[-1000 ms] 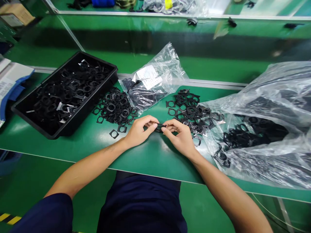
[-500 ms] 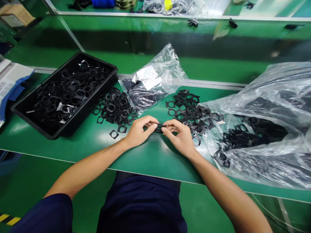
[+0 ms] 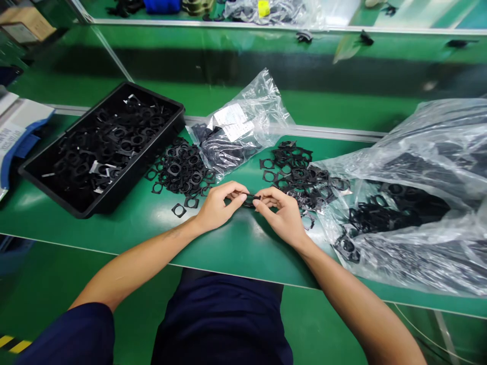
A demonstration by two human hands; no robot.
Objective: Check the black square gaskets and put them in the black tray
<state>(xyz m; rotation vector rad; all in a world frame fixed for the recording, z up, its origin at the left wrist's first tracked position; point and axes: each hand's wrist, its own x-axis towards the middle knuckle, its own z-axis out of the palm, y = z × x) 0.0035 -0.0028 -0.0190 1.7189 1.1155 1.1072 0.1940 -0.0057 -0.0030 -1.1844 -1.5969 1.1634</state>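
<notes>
At the far left I see a carton [image 3: 28,23]; nearer, at the left end of the table [image 3: 236,248], there's a blue-and-white box [image 3: 23,129]. Just right of that, a black tray [image 3: 110,197] lies slantwise, heaped with flat black rings, a few pale bits among them. Against its right side spreads the left pile [image 3: 182,170], more of the same rings, with two loose rings [image 3: 190,202] lying on the near side.

The left hand [image 3: 218,207] comes next, thumb and fingers pinching the left end of a thin black part [image 3: 250,201]. The part sits between the two hands, near the middle of the table; I can't make out its full shape. Beyond it, a small bag [image 3: 266,109] of black pieces, with white labels, touches the left pile. The right hand [image 3: 282,213] pinches the part's right end, fingers curled.

Just past that hand is the right pile [image 3: 297,172]. It runs up to a big clear bag [image 3: 429,139], open toward the left, black pieces showing in its mouth.
</notes>
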